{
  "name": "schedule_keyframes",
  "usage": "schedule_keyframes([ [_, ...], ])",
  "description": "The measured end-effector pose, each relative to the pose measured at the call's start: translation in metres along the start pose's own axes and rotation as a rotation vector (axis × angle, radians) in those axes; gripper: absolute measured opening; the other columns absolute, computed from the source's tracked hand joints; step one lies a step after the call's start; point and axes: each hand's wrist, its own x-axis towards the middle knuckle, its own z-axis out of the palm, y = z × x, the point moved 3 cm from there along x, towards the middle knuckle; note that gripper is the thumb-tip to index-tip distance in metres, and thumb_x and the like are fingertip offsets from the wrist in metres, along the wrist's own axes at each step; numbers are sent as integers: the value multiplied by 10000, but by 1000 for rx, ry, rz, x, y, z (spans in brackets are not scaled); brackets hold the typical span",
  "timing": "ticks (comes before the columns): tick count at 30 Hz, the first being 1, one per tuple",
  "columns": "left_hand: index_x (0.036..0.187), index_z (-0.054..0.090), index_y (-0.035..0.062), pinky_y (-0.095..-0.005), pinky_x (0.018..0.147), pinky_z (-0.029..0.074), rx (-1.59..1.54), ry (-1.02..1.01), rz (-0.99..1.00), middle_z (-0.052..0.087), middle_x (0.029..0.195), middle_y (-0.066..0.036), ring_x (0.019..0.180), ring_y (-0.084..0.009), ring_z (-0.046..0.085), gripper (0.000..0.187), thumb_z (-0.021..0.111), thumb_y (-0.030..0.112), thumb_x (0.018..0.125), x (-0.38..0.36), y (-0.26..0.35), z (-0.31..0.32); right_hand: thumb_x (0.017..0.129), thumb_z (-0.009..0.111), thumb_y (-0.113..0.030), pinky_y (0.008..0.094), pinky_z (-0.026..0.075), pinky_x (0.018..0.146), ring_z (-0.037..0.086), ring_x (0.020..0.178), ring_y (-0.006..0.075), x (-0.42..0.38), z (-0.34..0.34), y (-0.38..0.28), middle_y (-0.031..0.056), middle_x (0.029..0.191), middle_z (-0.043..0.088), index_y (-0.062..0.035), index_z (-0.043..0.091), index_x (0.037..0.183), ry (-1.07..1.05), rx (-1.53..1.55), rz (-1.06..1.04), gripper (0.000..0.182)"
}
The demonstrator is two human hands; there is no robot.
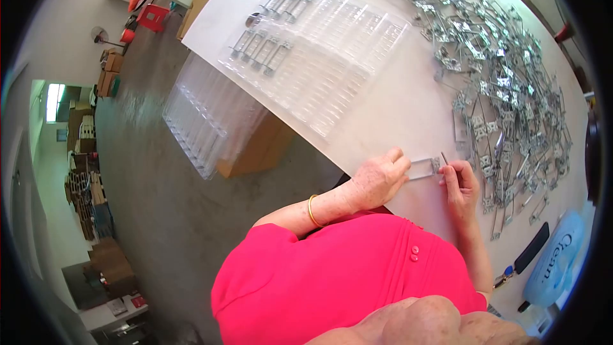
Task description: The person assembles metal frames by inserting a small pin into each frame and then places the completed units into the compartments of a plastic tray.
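My left hand [382, 180] grips one end of a narrow metal bracket [423, 168], a flat frame with two long side rods. Its other end, a perforated plate, points at my right hand [461, 188]. That hand is closed in a pinch around a thin dark pin [445, 159] beside the plate. Whether the right fingers also touch the bracket is hard to make out. Both hands are at the near edge of the white table [399, 105]. A large heap of similar metal brackets [504, 89] lies to the right of my hands.
Clear plastic trays [319, 83] lie on the table, with two groups of brackets [260, 51] in their slots. More plastic trays [207, 115] are stacked on a cardboard box [258, 150] below the table edge. A blue "Clean" package [557, 259] and a black phone-like object [531, 248] sit at right.
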Motion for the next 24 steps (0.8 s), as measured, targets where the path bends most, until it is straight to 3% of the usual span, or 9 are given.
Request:
schedule_keyframes([
  [5, 984, 573, 20, -426, 704, 517, -45, -86, 36, 572, 996, -158, 817, -362, 635, 168, 699, 82, 891, -2, -8, -3, 1048, 569, -132, 210, 480, 621, 557, 688, 56, 2, -2, 5, 11, 846, 639, -42, 590, 994, 0, 39, 11, 107],
  [9, 983, 584, 12, -410, 699, 512, -125, -28, 14, 577, 984, -156, 805, -351, 629, 151, 695, 73, 900, -4, -5, -31, 1051, 564, -137, 205, 462, 596, 545, 665, 55, 0, -2, 8, 6, 834, 627, -48, 578, 995, 25, 46, 36, 106],
  [13, 991, 634, 10, -391, 687, 518, -93, 80, -37, 612, 973, -152, 777, -317, 640, 139, 714, 54, 887, -2, 1, -84, 1046, 572, -132, 203, 460, 590, 550, 666, 56, 0, -2, 13, 6, 838, 626, -49, 582, 997, 45, 79, 22, 97],
  [16, 954, 660, -4, -328, 644, 514, 59, 311, -73, 637, 883, -138, 716, -239, 651, 130, 745, 28, 861, 7, -5, -138, 1037, 587, -127, 200, 454, 583, 553, 659, 53, -1, 0, 11, 3, 824, 623, -49, 587, 986, 50, 28, -31, 94],
  [19, 910, 691, -15, -260, 627, 493, 129, 474, -86, 646, 808, -88, 678, -144, 627, 91, 756, 20, 857, 32, -42, -189, 1031, 597, -122, 198, 452, 582, 553, 646, 51, -1, 0, 8, 0, 809, 622, -47, 591, 968, 59, -61, -46, 98],
  [24, 875, 717, -18, -260, 632, 495, 190, 537, -157, 686, 755, -60, 687, -119, 620, 68, 740, 41, 851, 84, -114, -244, 1025, 602, -113, 199, 447, 575, 550, 636, 49, -2, 0, 11, -9, 789, 621, -48, 591, 955, 79, -17, 0, 97],
])
